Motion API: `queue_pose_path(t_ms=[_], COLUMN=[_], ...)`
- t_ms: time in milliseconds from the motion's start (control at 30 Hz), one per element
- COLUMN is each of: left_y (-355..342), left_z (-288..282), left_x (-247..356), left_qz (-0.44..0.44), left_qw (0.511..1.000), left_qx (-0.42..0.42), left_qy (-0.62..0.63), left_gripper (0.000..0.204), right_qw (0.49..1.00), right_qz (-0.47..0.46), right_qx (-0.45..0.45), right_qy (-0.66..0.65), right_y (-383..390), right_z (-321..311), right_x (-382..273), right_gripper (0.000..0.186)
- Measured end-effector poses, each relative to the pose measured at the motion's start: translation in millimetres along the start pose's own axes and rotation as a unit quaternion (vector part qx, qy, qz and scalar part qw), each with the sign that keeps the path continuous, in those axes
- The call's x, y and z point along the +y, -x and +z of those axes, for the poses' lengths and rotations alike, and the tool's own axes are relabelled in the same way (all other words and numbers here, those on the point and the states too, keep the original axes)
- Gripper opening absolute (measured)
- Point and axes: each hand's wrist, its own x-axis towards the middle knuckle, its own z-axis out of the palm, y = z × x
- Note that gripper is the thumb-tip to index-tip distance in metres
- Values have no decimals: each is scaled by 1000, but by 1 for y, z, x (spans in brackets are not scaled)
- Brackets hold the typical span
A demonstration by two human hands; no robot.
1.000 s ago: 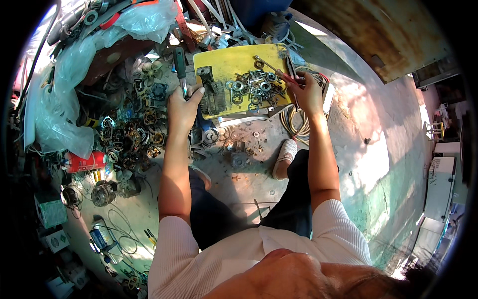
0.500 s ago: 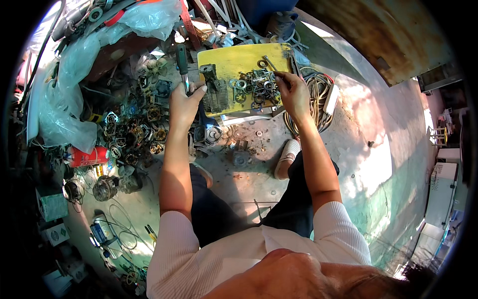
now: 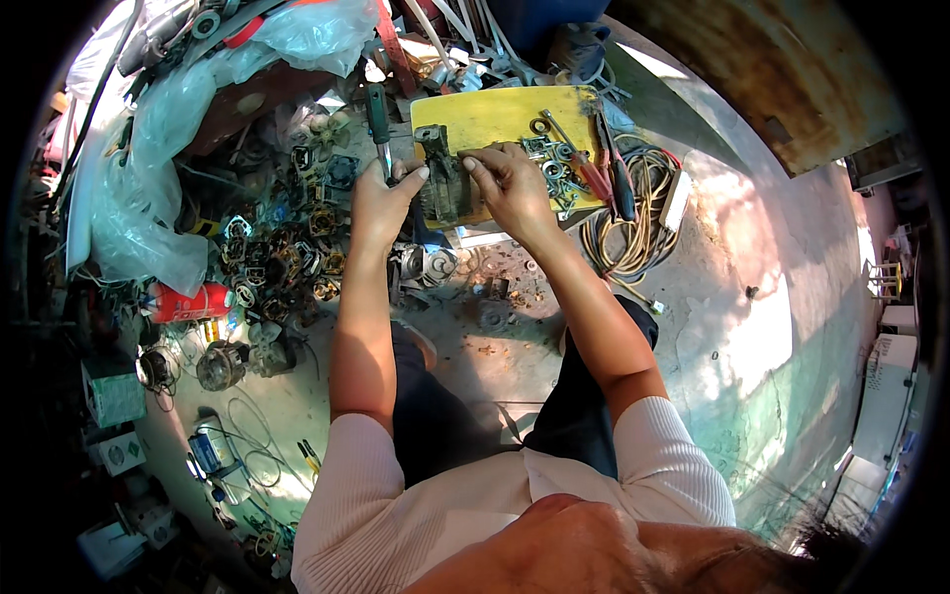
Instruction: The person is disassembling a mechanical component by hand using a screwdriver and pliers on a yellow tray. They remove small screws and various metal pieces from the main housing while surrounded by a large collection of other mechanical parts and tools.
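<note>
My left hand (image 3: 381,206) is closed around the shaft of a screwdriver (image 3: 377,114), whose dark green handle points up and away from me. It is beside the left edge of a yellow board (image 3: 475,102). On that board stands a dark, grimy metal vise (image 3: 435,173), just right of my left thumb. Over the vise's right side my right hand (image 3: 517,198) has its thumb and forefinger pinched together; what they hold, if anything, is too small to make out. Metal rings and bearings (image 3: 556,170) lie beyond it, partly hidden by the hand.
Pliers with red and dark handles (image 3: 594,178) lie at the board's right edge, next to a coiled cable (image 3: 638,223). To the left spreads a heap of small motor parts (image 3: 297,247), with clear plastic sheeting (image 3: 148,213) beside it. A red canister-like object (image 3: 188,302) lies nearer me.
My right hand has moved left from the pile of rings to the vise, uncovering the pliers. My left hand keeps the screwdriver. The whole view has shifted slightly.
</note>
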Motion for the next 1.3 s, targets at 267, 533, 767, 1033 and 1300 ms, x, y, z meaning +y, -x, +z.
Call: queue_pose_path(t_ms=[267,533,767,1033,1300], left_y=[-2,-1,0,-2,1], left_z=[3,5,3,7,-1], left_x=[-3,6,13,9,16], left_qz=[30,-11,-18,-32,-40], left_qw=[999,1000,996,998,998], left_qx=[29,23,-11,26,-30], left_qy=[-15,-5,88,57,49], left_gripper=[19,13,20,25,27], right_qw=[1000,1000,999,997,992], right_qz=[26,26,27,36,86], right_qx=[-2,5,13,4,-19], right_qy=[5,-17,-37,-65,-95], right_y=[-5,-5,-5,-5,-4], right_z=[11,13,16,16,16], right_x=[0,0,4,2,4], right_gripper=[16,16,16,17,19])
